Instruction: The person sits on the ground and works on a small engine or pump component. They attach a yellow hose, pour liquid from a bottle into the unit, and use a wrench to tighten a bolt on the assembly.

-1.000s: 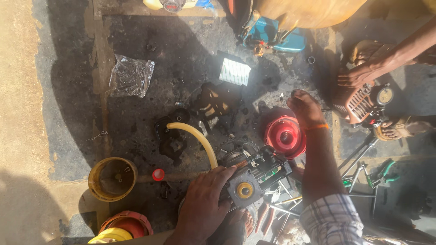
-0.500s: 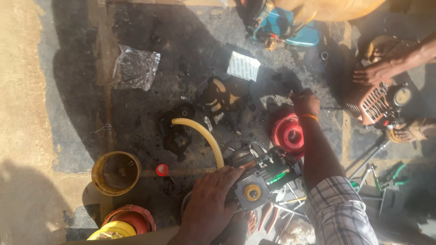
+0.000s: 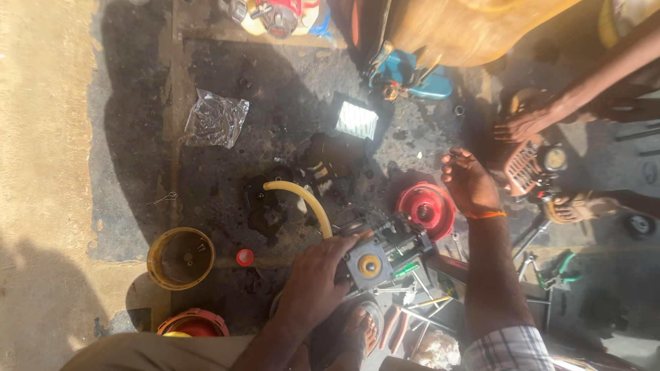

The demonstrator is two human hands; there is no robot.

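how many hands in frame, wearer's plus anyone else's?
3. The left hand grips the engine part; the right hand hovers beside the red cover; another person's hand rests upper right. More may be hidden.

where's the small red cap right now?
In the head view the small red cap lies on the dark floor, lower left of centre, just right of the yellow round housing and left of the left hand.

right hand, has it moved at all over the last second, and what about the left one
The right hand has lifted off the red round cover and now hovers open just to its right, holding nothing. The left hand stays clamped on the grey engine part with the yellow hose. The yellow bowl and small red cap lie as before.
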